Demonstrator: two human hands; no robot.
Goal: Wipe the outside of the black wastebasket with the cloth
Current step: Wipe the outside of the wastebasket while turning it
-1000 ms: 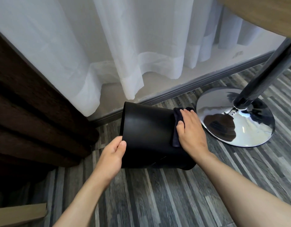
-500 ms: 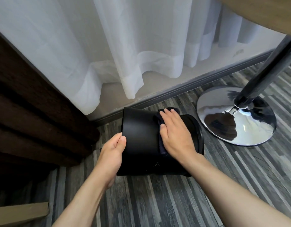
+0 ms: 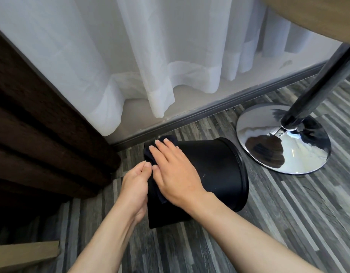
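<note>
The black wastebasket (image 3: 213, 170) lies on its side on the grey plank floor, its rimmed mouth toward the right and its flat bottom toward the left. My right hand (image 3: 176, 174) presses a dark cloth (image 3: 150, 152) flat against the upper side of the basket near the bottom end. Most of the cloth is hidden under the palm; only its edges show. My left hand (image 3: 134, 188) rests against the basket's bottom end, fingers curled on the edge, steadying it.
A chrome round table base (image 3: 284, 138) with a dark pole (image 3: 316, 89) stands just right of the basket. White sheer curtains (image 3: 150, 66) hang behind, over a grey baseboard (image 3: 209, 111). Dark brown upholstery (image 3: 42, 125) fills the left. A wooden piece (image 3: 22, 255) lies at bottom left.
My right hand slid the cloth leftward along the basket, from the rim end to the bottom end. The basket's rim end is now uncovered. My left hand stayed at the bottom end.
</note>
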